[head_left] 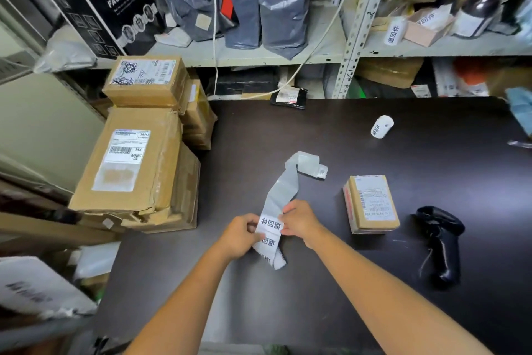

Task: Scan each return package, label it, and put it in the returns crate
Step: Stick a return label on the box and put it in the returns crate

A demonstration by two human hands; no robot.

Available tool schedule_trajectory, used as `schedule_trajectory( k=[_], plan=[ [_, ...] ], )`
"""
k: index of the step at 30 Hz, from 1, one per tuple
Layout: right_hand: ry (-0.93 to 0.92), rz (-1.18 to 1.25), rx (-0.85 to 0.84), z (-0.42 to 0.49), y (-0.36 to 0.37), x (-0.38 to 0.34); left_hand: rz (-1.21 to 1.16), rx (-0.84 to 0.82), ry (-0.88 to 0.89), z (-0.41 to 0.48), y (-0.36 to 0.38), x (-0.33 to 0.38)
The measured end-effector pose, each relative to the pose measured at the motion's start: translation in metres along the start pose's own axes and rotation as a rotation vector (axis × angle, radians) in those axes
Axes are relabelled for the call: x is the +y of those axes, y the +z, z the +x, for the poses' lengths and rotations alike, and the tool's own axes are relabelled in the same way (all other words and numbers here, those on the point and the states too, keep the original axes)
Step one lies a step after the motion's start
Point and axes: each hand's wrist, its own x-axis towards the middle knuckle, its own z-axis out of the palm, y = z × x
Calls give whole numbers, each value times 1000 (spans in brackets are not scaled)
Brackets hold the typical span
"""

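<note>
Paper label strip [272,228] held low over dark table [431,130]: left hand [244,235] and right hand [300,223] pinch its edges, apparently to peel one sticker. Small package [371,205] waits just right, scanner [440,242] beside it within reach.

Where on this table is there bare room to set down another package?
Bare tabletop lies between the label roll, the small box and the scanner. Another patch sits between the stacked boxes and the label strip. Crowded in the middle, where the left hand and right hand hold that strip.
</note>
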Motion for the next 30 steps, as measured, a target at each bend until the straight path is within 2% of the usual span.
schedule_trajectory(
  k=[3,6,9,13,20,23,27,30],
  plan=[
    [-75,-108,40,7,-7,-6,-20,29,-42,3,0,0],
    [-271,-465,72,11,-15,-10,-83,61,-53,5,1,3],
    [-408,-610,-16,11,-14,-17,-95,90,-42,7,-3,9],
    [-460,-664,-143,11,-8,-27,-122,117,10,11,-8,19],
    [-467,-697,-156,15,-8,-37,-42,106,24,15,-12,19],
    [-426,-672,-69,20,-15,-41,38,141,-10,14,-17,10],
    [-351,-407,105,22,-42,-55,140,163,-77,8,-23,6],
    [-347,-454,176,16,-74,-65,194,202,-102,7,-20,18]
  ],
)
